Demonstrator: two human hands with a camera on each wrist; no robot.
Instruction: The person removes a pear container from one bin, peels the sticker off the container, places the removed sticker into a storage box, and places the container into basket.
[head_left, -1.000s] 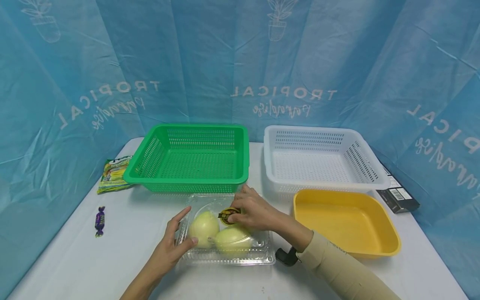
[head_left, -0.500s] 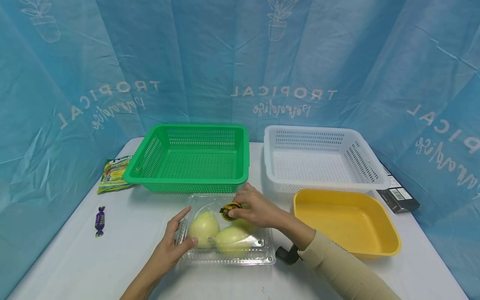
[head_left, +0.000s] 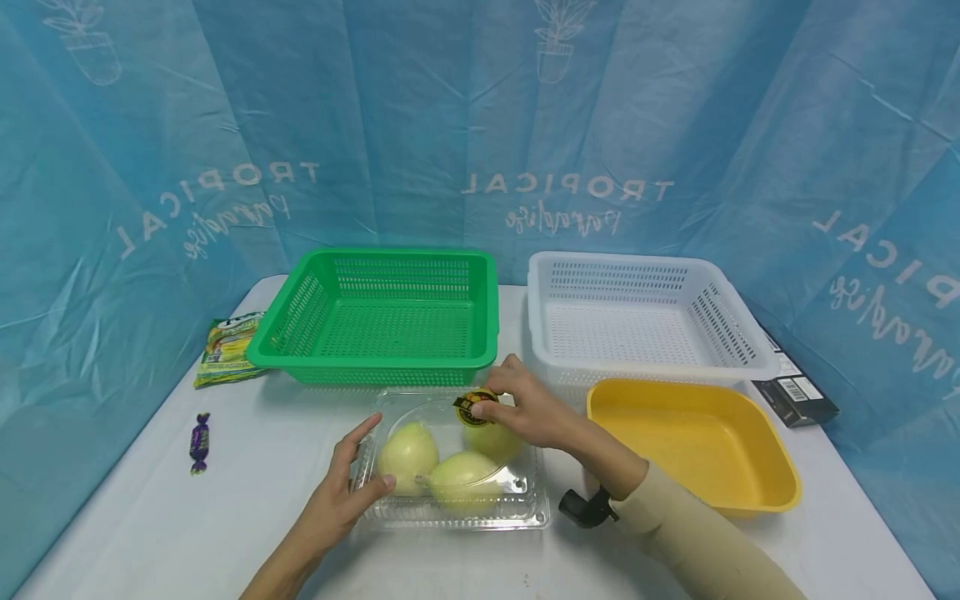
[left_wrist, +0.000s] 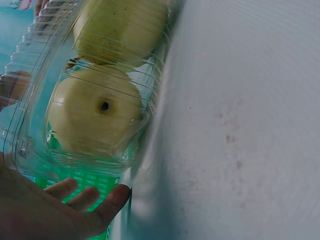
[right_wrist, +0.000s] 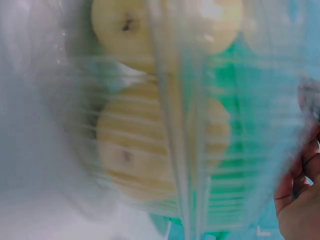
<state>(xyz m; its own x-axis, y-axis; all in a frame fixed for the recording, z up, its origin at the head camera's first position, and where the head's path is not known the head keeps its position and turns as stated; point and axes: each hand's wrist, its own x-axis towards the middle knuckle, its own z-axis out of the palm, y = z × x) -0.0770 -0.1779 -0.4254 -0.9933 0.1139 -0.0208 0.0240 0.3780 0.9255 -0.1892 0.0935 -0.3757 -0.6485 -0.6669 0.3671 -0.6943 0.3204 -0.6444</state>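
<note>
A clear plastic clamshell box [head_left: 480, 527] with pale yellow-green pears [head_left: 408, 458] inside lies lid-down-shut at the middle front. My left hand [head_left: 341, 492] rests at its left side, fingers and thumb spread along the edge; in the left wrist view the fingertips [left_wrist: 119, 195] are straight beside the box's end. Over the lid's right back part, my right hand [head_left: 532, 408] pinches a round black-and-yellow sticker [head_left: 474, 408] between thumb and fingers. The right wrist view is blurred, with pears [right_wrist: 135, 145] behind the ribbed plastic wall and the right hand at the right edge.
Behind the box stand a green basket [head_left: 375, 362] and a white basket [head_left: 652, 367]. A yellow basin [head_left: 690, 450] is at the right, near a black box [head_left: 798, 400]. At the left lie a snack packet [head_left: 227, 350] and a purple wrapped candy [head_left: 199, 443].
My right hand has moved right and a little away from me with the sticker, uncovering more of the right back pear. The left hand and the box have stayed in place.
</note>
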